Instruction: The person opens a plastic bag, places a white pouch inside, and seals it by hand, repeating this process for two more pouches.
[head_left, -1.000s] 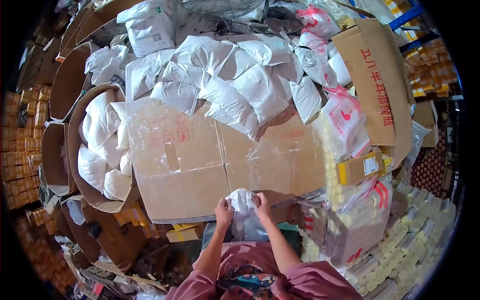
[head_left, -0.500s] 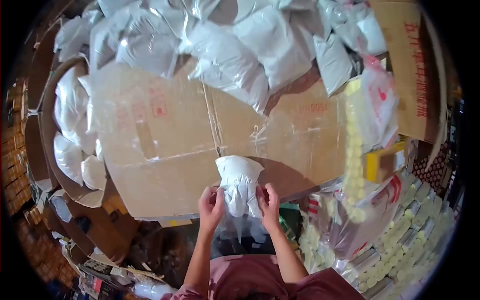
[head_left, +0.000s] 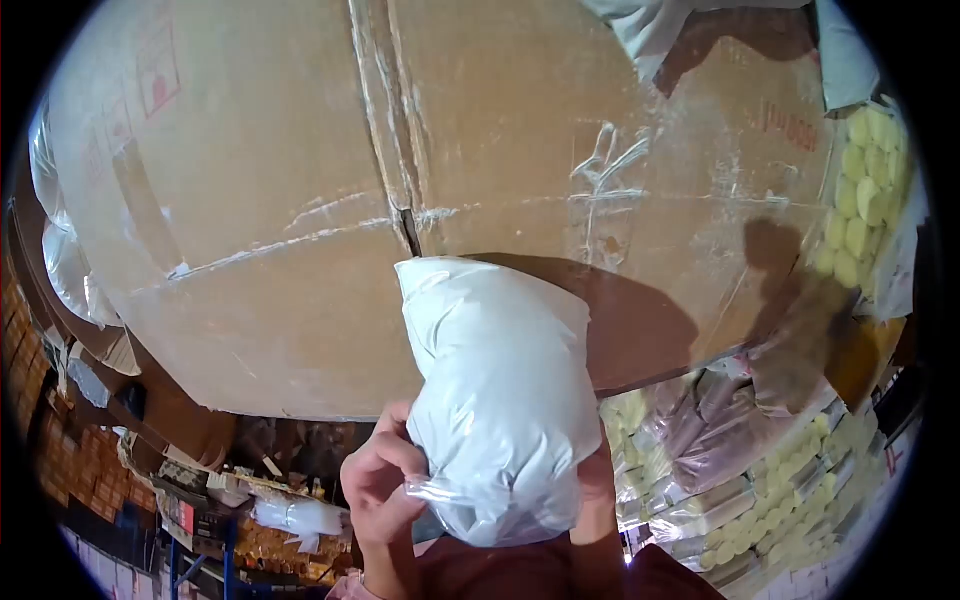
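A full plastic bag with white contents fills the middle of the view, its far end by the near part of the flattened cardboard. On its left side, my left hand is closed, with thumb and fingers pinching the loose clear plastic at the near end. My right hand grips the bag's right side; its fingers are mostly hidden behind the bag. The near end bulges toward me and its plastic is creased.
Other filled white bags lie at the top edge, and more stand in a box at the left. Rows of pale yellow rolls are stacked at the right. Clutter lies below the cardboard at the lower left.
The bag now appears much larger and nearer to the camera, with its near end raised. My view has dropped closer to the cardboard. Both hands stay on the bag.
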